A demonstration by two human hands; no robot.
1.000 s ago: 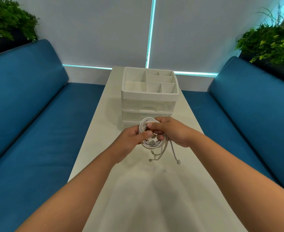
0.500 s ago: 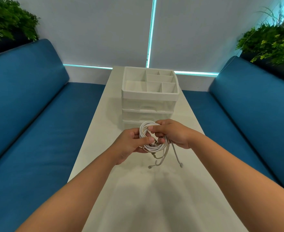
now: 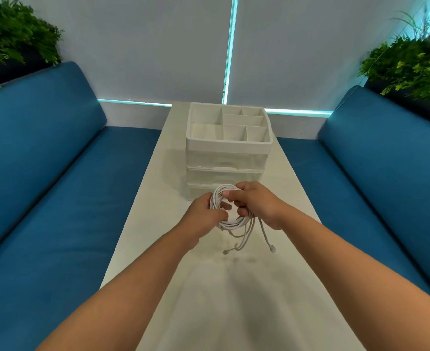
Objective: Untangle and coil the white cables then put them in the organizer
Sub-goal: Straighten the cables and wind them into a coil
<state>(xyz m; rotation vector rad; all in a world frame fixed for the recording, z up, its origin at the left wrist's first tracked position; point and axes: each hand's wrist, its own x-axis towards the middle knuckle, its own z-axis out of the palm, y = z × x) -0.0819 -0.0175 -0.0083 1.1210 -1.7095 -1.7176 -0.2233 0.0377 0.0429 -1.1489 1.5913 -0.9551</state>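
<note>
Cables: a bundle of thin white rubbery cables wound into a round coil [image 3: 230,219], held in the air above the counter, just in front of the organizer's lowest drawer.
Loose ends: three cable tails [image 3: 246,236] hang from the coil at its 5 o'clock side, each ending in a small plug; the plugs dangle close over the counter, and whether they touch it cannot be told.
Left hand [image 3: 203,219]: its grip is curled round the coil at the 8 o'clock side, thumb laid across the strands.
Right hand [image 3: 257,203]: its grip pinches the coil at the 2 o'clock side, fingers hooked through the ring from above.
Organizer: a white plastic desk organizer [image 3: 227,145] with an open divided tray on top and clear drawers stacked below, standing at 12 o'clock from the hands, on the far half of the counter.
Tray: several compartments of differing size, a wide one at the left and smaller ones at the right.
Counter: a long, narrow white counter [image 3: 208,300] running from 6 o'clock to 12 o'clock.
Benches: blue cushioned benches at 9 o'clock [image 3: 44,186] and 3 o'clock [image 3: 386,173].
Plants: green leafy plants at 10 o'clock [image 3: 14,41] and 2 o'clock [image 3: 411,64], behind the backrests.
</note>
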